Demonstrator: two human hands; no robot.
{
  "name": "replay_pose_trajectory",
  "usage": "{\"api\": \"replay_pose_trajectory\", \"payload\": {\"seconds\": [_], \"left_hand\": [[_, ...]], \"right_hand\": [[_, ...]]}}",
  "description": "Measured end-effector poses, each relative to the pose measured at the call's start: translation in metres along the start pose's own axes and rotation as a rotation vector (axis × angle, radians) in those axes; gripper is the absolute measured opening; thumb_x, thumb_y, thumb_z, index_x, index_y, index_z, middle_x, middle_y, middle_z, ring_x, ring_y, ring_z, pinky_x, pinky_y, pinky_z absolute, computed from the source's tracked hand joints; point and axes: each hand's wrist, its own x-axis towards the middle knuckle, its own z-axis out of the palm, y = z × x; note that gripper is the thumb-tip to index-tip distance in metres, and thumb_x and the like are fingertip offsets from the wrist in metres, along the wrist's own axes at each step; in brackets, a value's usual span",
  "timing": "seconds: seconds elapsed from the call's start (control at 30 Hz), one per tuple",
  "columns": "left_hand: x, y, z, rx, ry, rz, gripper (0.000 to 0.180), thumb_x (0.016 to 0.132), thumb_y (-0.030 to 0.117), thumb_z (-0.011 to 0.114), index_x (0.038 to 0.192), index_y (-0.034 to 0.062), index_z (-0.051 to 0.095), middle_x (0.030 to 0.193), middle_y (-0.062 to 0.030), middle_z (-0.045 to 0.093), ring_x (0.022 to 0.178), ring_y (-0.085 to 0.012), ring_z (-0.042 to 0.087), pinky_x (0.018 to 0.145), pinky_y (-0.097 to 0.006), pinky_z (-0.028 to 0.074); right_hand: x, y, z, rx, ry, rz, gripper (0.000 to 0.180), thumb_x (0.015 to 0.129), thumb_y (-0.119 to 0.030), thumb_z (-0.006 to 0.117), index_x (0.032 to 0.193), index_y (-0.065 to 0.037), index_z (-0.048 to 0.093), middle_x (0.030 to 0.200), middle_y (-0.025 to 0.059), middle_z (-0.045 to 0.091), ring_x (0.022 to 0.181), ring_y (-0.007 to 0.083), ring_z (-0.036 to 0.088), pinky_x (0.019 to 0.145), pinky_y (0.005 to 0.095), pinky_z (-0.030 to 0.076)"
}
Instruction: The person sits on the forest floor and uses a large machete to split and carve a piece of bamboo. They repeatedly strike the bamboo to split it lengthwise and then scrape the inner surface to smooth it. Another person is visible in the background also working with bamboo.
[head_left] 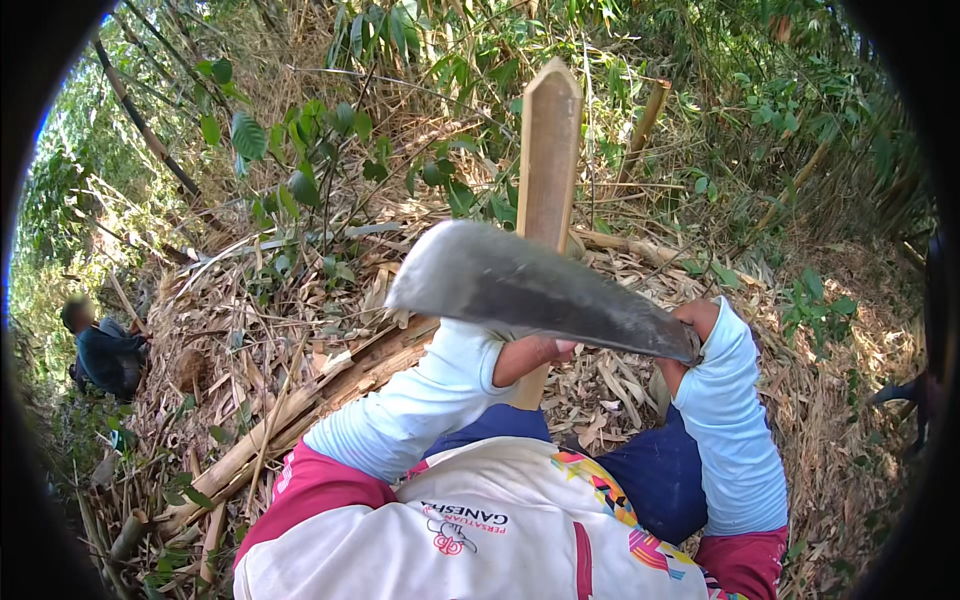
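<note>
A broad, curved machete blade (530, 285) slants across the middle of the view, its wide tip to the left. My right hand (702, 322) is closed around the machete's handle end, which is mostly hidden by the hand and blade. Behind the blade, a flat wooden stake (550, 150) stands upright with its top cut to a point. Its lower end shows below the blade, between my legs. My left hand (528, 357) is wrapped at the stake below the blade. The thumb side shows, while the blade hides the other fingers.
A split, weathered log (290, 420) lies diagonally on the left over dry leaves. Leafy saplings (310, 150) and a cut stump (645, 130) stand beyond the stake. A person (108, 350) crouches at the far left; a dark shape (920, 390) is at the right rim.
</note>
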Motion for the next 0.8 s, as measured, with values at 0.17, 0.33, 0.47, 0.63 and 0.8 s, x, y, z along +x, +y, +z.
{"api": "replay_pose_trajectory", "payload": {"seconds": [0.17, 0.33, 0.47, 0.63, 0.8], "left_hand": [[-0.021, 0.023, 0.055, -0.194, 0.237, -0.044, 0.033, 0.087, 0.008, 0.066, 0.114, -0.0017, 0.051, 0.097, -0.0168, 0.065, 0.09, -0.0232, 0.066, 0.079, -0.037, 0.055], [-0.03, -0.002, 0.067, -0.375, 0.148, -0.063, 0.038, 0.084, 0.008, 0.069, 0.114, 0.0009, 0.047, 0.094, -0.008, 0.062, 0.086, -0.0158, 0.063, 0.077, -0.029, 0.052], [-0.041, -0.004, 0.064, -0.371, 0.141, -0.111, 0.038, 0.086, 0.008, 0.067, 0.117, 0.0014, 0.046, 0.1, -0.0082, 0.062, 0.092, -0.0171, 0.063, 0.082, -0.03, 0.053], [-0.048, -0.009, 0.063, -0.426, 0.111, -0.16, 0.037, 0.087, 0.01, 0.067, 0.119, 0.0046, 0.048, 0.104, -0.0073, 0.063, 0.097, -0.0176, 0.064, 0.083, -0.03, 0.054], [-0.044, -0.023, 0.056, -0.476, 0.002, -0.056, 0.04, 0.086, 0.013, 0.07, 0.12, 0.006, 0.049, 0.108, -0.008, 0.063, 0.097, -0.0172, 0.065, 0.081, -0.03, 0.055]], "right_hand": [[0.008, -0.002, -0.008, -0.13, -0.46, -0.259, 0.021, 0.057, -0.008, 0.073, 0.074, -0.011, 0.062, 0.063, 0.0054, 0.058, 0.063, 0.0273, 0.06, 0.058, 0.0348, 0.047], [-0.008, -0.02, -0.003, -0.236, -0.403, -0.464, 0.01, 0.061, -0.02, 0.066, 0.07, -0.019, 0.062, 0.056, -0.0045, 0.049, 0.058, 0.0176, 0.058, 0.072, 0.0416, 0.039], [-0.008, -0.02, -0.005, -0.239, -0.429, -0.424, 0.015, 0.058, -0.021, 0.069, 0.072, -0.018, 0.063, 0.058, -0.0028, 0.052, 0.059, 0.0189, 0.058, 0.073, 0.0409, 0.04], [-0.008, -0.014, -0.005, -0.192, -0.357, -0.358, 0.03, 0.045, -0.012, 0.074, 0.073, -0.015, 0.063, 0.065, 0.0025, 0.059, 0.062, 0.0241, 0.059, 0.069, 0.0398, 0.044], [-0.008, -0.009, -0.002, -0.21, -0.368, -0.344, 0.033, 0.044, -0.011, 0.074, 0.075, -0.014, 0.063, 0.066, 0.0035, 0.059, 0.063, 0.0254, 0.06, 0.063, 0.0375, 0.043]]}}
